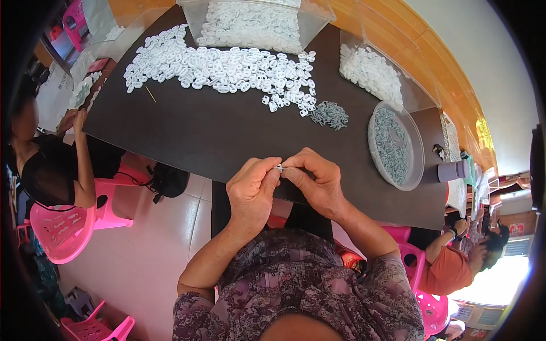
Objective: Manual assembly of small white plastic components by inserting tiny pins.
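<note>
Just above the near table edge, my left hand [250, 187] and my right hand [315, 182] meet with fingertips pinched. Between them shows a small white plastic piece [279, 168], gripped from both sides; its finer shape is mostly hidden by the fingers. Farther away lies a broad spread of white oval plastic pieces with holes [213, 68]. At its right end, a small heap of thin grey-green pins [330, 115] lies on the dark tabletop [187, 128].
A round clear tub [418, 153] of grey-green pins stands at right, with a grey-purple cylinder [453, 170] beyond. Clear bins [318, 17] of white pieces line the back. A thin yellowish stick [150, 94] lies at left. Other people sit left and right on pink chairs [62, 227].
</note>
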The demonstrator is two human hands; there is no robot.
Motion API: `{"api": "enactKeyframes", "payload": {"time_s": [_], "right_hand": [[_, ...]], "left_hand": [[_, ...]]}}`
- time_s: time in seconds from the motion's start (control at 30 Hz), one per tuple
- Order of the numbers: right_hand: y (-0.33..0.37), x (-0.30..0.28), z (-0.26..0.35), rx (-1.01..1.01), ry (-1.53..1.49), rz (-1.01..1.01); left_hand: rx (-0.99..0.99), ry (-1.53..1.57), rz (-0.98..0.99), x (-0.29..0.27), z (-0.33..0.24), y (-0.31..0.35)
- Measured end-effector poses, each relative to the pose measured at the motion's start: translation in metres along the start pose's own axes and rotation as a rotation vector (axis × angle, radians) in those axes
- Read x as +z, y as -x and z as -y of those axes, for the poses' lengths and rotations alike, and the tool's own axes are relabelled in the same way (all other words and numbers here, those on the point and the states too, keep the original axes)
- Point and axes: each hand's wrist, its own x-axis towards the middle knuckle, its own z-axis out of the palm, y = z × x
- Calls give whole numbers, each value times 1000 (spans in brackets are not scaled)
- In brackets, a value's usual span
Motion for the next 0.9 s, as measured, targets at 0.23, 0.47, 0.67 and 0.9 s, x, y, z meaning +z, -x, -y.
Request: {"api": "enactKeyframes", "payload": {"time_s": [0.23, 0.47, 0.67, 0.9], "right_hand": [[0, -1, -7, 0, 5, 45], [-1, 0, -8, 12, -3, 24], [-3, 0, -5, 60, -20, -24], [-5, 2, -1, 153, -26, 12]], "left_hand": [[139, -119, 28, 0, 4, 2], [-35, 10, 27, -2, 3, 2], [-105, 72, 25, -3, 4, 1], [-78, 47, 22, -1, 4, 0]]}}
